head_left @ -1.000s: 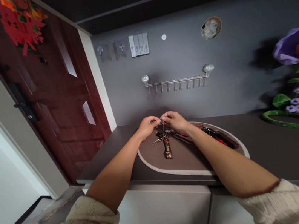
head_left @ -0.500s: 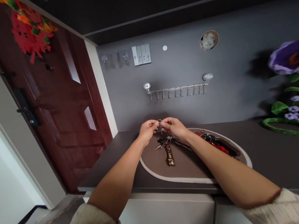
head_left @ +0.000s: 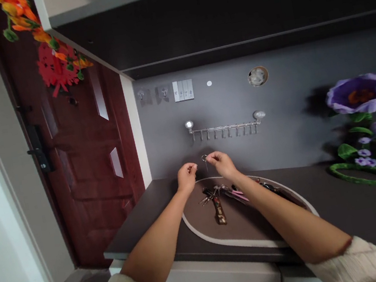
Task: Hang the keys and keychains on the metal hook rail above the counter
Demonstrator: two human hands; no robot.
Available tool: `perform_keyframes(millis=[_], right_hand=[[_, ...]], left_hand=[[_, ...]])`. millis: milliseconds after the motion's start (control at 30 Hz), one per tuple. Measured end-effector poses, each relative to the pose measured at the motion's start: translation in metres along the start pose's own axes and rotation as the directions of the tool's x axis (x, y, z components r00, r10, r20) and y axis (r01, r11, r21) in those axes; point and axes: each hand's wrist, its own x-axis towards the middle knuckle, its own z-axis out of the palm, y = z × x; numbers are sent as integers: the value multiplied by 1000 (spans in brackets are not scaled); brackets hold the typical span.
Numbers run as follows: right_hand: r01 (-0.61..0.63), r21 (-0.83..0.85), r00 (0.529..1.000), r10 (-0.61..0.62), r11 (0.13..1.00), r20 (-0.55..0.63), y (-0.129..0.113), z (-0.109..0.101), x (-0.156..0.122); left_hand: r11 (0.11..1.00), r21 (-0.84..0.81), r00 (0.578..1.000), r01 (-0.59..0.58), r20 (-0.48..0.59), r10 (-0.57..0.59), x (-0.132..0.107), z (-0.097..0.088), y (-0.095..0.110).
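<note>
My right hand (head_left: 222, 164) pinches a small metal key ring (head_left: 204, 158) above the mat, and a thin piece, perhaps a key, hangs below it. My left hand (head_left: 187, 177) is to the left of the ring and apart from it, thumb and fingertips pressed together; anything between them is too small to make out. Below the hands lies a bunch of keys (head_left: 205, 199) with a dark brown strap with lettering (head_left: 220, 210). Right of it rests a pink and dark item (head_left: 237, 194), partly behind my right forearm.
The keys lie on a brown mat with a pale rim (head_left: 207, 238) on a dark counter (head_left: 143, 220). Ahead, a hook rail (head_left: 225, 128) is on the grey wall. Purple flowers (head_left: 362, 93) stand right, a red-brown door (head_left: 89, 177) left, a dark shelf (head_left: 224, 14) overhead.
My left hand has come away from the key ring, leaving it in my right hand. The camera view has tilted up, so the scene sits lower and more shelf shows.
</note>
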Motion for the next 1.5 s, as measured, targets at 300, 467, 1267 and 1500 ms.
perform_keyframes(millis=[300, 467, 1267, 1500], right_hand=[[-266, 428, 962, 269, 864, 55, -39, 22, 43], [-334, 485, 932, 362, 808, 39, -40, 33, 61], [-381, 424, 883, 459, 821, -95, -14, 53, 76], [-375, 428, 897, 439, 822, -57, -12, 48, 72]], left_hand=[[996, 87, 999, -2, -32, 5, 6, 0, -11], [993, 121, 995, 14, -102, -2, 8, -3, -14], [991, 126, 987, 39, -157, -19, 13, -5, -18], [997, 82, 985, 17, -175, -3, 14, -4, -21]])
